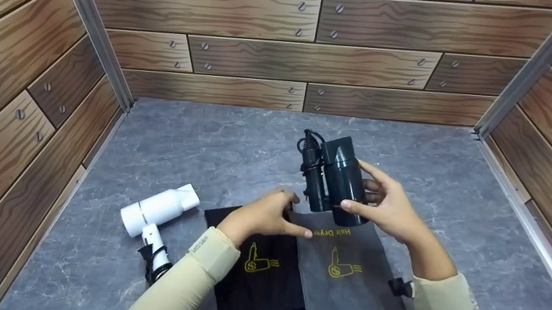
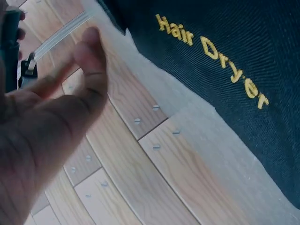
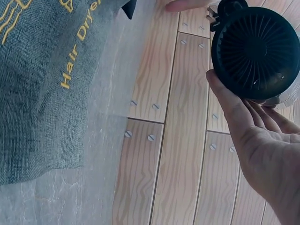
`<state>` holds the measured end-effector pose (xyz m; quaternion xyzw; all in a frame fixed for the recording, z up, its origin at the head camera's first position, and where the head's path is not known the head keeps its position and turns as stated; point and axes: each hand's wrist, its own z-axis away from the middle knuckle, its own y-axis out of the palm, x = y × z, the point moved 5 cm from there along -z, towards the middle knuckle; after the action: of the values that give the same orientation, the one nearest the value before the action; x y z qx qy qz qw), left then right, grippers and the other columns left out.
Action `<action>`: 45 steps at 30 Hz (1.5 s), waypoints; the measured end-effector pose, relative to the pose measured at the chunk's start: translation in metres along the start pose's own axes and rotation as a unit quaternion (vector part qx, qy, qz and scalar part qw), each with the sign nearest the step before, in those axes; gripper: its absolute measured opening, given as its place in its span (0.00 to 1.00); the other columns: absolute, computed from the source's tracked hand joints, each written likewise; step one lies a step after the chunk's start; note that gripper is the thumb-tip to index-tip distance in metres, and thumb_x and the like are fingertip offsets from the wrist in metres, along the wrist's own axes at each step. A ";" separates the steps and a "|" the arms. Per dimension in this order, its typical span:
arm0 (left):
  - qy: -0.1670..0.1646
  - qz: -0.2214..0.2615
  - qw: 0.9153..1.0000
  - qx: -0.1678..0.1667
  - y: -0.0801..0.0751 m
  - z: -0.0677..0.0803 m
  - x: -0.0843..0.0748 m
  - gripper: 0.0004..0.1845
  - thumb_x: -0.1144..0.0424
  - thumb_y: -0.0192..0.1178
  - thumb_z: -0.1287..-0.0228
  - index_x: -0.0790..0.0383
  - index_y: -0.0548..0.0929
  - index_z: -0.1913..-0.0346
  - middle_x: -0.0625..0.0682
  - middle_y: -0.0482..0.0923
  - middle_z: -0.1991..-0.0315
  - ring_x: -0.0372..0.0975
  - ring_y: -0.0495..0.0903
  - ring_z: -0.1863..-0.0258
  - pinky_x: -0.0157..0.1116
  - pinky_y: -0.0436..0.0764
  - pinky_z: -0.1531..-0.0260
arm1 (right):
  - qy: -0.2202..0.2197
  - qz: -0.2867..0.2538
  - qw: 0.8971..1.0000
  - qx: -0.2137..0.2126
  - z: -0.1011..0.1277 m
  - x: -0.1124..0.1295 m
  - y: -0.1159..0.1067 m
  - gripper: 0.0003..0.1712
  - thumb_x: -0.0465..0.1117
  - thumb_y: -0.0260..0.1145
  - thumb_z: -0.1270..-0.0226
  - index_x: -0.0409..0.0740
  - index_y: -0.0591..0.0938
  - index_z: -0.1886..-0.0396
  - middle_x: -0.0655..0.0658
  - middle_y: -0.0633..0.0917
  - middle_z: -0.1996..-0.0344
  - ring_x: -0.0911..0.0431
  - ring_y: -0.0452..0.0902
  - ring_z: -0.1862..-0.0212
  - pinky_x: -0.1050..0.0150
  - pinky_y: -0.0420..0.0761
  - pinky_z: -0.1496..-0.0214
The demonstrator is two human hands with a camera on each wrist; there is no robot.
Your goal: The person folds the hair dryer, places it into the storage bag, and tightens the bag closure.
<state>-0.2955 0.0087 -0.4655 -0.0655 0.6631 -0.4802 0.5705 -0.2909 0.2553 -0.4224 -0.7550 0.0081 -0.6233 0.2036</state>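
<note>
A dark hair dryer (image 1: 346, 184), its handle folded alongside the barrel and its cord wound round the handle, is held up by my right hand (image 1: 394, 212). The thumb lies on the near side of the barrel, the fingers behind it. In the right wrist view the dryer's round vented end (image 3: 256, 52) faces the camera. My left hand (image 1: 266, 216) hovers over the top of two pouches, left of the dryer, with fingers loosely bent and nothing seen in them. Below lie a black pouch (image 1: 262, 293) and a grey pouch (image 1: 350, 304), side by side, each with a yellow dryer drawing.
To the left, a white hair dryer (image 1: 162, 210) lies on the grey marbled surface (image 1: 215, 154), its black cord (image 1: 153, 260) wrapped round the handle. Wood-patterned walls (image 1: 310, 62) with metal corner strips stand at the back and both sides.
</note>
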 end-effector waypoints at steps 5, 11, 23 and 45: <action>-0.031 -0.076 0.996 0.034 0.013 -0.001 0.002 0.51 0.33 0.82 0.55 0.55 0.81 0.29 0.58 0.78 0.32 0.50 0.78 0.33 0.49 0.79 0.32 | 0.004 -0.013 1.000 -0.004 -0.001 0.001 0.002 0.53 0.34 0.81 0.39 0.52 0.66 0.17 0.26 0.83 0.37 0.38 0.89 0.47 0.50 0.91 0.54; -0.044 -0.128 0.990 0.033 0.026 0.000 0.001 0.48 0.36 0.86 0.61 0.52 0.86 0.34 0.61 0.80 0.34 0.55 0.79 0.36 0.50 0.82 0.37 | 0.003 -0.010 1.000 -0.007 -0.001 0.001 0.001 0.52 0.35 0.81 0.38 0.53 0.66 0.17 0.28 0.84 0.38 0.40 0.89 0.47 0.51 0.91 0.55; -0.068 -0.243 0.967 0.026 0.032 -0.010 0.007 0.47 0.36 0.84 0.56 0.45 0.82 0.29 0.64 0.71 0.33 0.58 0.74 0.41 0.56 0.86 0.50 | 0.022 -0.003 1.000 -0.012 -0.002 -0.003 0.000 0.53 0.39 0.81 0.36 0.52 0.63 0.15 0.27 0.83 0.37 0.38 0.88 0.45 0.53 0.91 0.53; -0.047 -0.261 0.963 -0.038 0.006 -0.026 0.014 0.45 0.42 0.80 0.45 0.55 0.78 0.26 0.70 0.68 0.28 0.61 0.75 0.36 0.58 0.81 0.39 | 0.018 -0.010 0.999 -0.043 0.005 -0.001 -0.009 0.52 0.33 0.79 0.36 0.46 0.63 0.16 0.23 0.83 0.39 0.46 0.90 0.47 0.57 0.91 0.51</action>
<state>-0.3189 0.0171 -0.4823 -0.2803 0.6135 -0.5832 0.4526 -0.2885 0.2648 -0.4212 -0.7516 0.0306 -0.6380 0.1648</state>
